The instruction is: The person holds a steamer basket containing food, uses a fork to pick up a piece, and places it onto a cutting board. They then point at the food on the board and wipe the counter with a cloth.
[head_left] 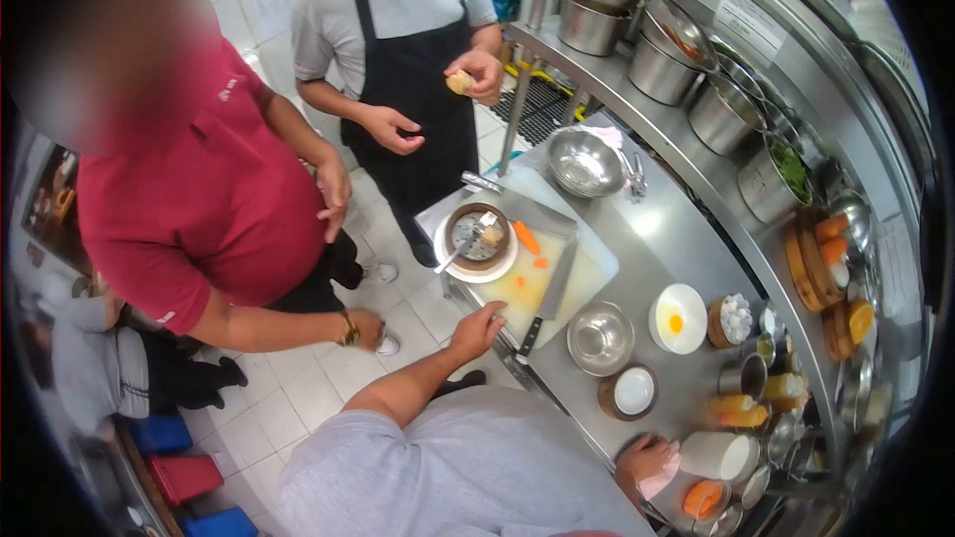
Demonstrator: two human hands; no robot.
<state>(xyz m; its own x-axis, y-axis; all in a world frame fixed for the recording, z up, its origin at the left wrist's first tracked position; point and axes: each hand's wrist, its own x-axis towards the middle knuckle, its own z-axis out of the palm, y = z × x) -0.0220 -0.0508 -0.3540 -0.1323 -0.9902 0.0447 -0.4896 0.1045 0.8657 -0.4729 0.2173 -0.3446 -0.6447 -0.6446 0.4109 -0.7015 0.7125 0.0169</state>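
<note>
My left hand [476,332] is at the counter's front edge, beside the cutting board [587,278], fingers stretched out with nothing in them. On the board lie a knife [553,288], a cleaver [532,207], a carrot [525,238] and small orange pieces. A brown-rimmed bowl [504,257] holding a fork [468,244] and a pale lump stands on a white plate [453,261] at the board's left end. My right hand [645,459] rests at the counter's near edge, closed on a pale pink cloth [661,477], next to a white container [711,455].
Steel bowls [600,338], a white bowl with egg yolk [678,319] and squeeze bottles [741,411] stand on the counter. A shelf [686,154] above carries several pots. A person in a red shirt [209,179] and one in a black apron [408,70], holding something pale, stand opposite.
</note>
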